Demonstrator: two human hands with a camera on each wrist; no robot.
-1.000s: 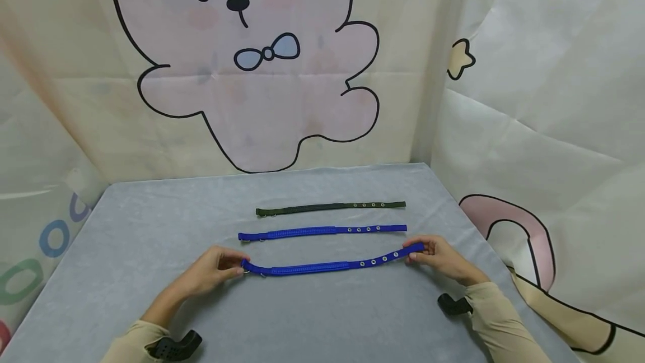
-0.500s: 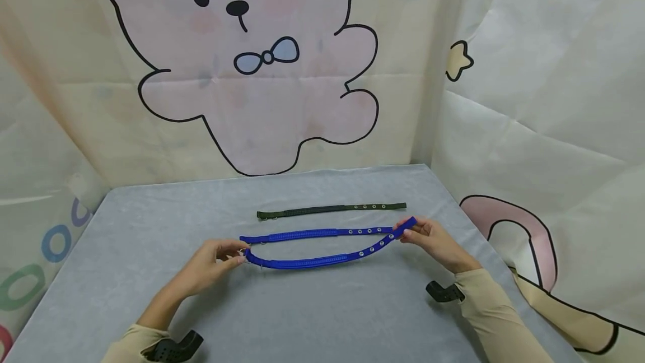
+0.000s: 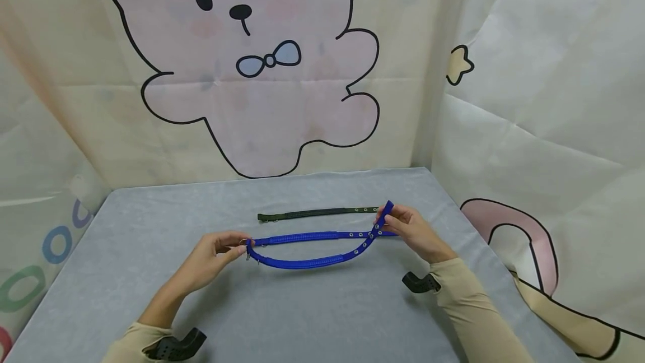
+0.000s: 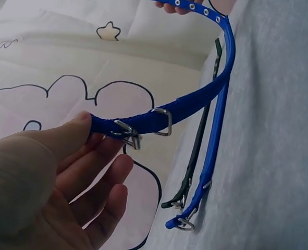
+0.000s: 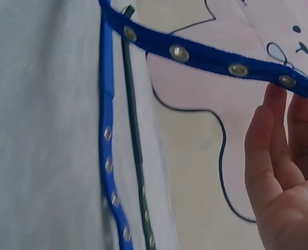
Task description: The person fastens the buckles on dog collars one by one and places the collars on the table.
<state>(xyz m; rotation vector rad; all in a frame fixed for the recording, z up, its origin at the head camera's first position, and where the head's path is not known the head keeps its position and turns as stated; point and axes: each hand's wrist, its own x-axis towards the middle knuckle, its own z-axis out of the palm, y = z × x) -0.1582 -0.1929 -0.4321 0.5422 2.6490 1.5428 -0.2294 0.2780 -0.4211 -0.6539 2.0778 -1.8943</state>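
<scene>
Raised since earlier, the left hand (image 3: 209,256) pinched the buckle end (image 4: 146,123) of a long, blue woven strap (image 3: 302,264), probably light, bendy and best held by its ends, sagging above the grey cloth-covered table (image 3: 312,318) to the pinching right hand (image 3: 417,233).

Head cam: fairly bright, even light w/ soft shadows on the pale-grey cloth tabletop (image 3: 302,318). Wrist cams dimmer, cooler & softer in detail; in R wrist view, round silvery metal eyelets (image 5: 173,53) glint on the long blue woven strap (image 5: 208,61).
</scene>
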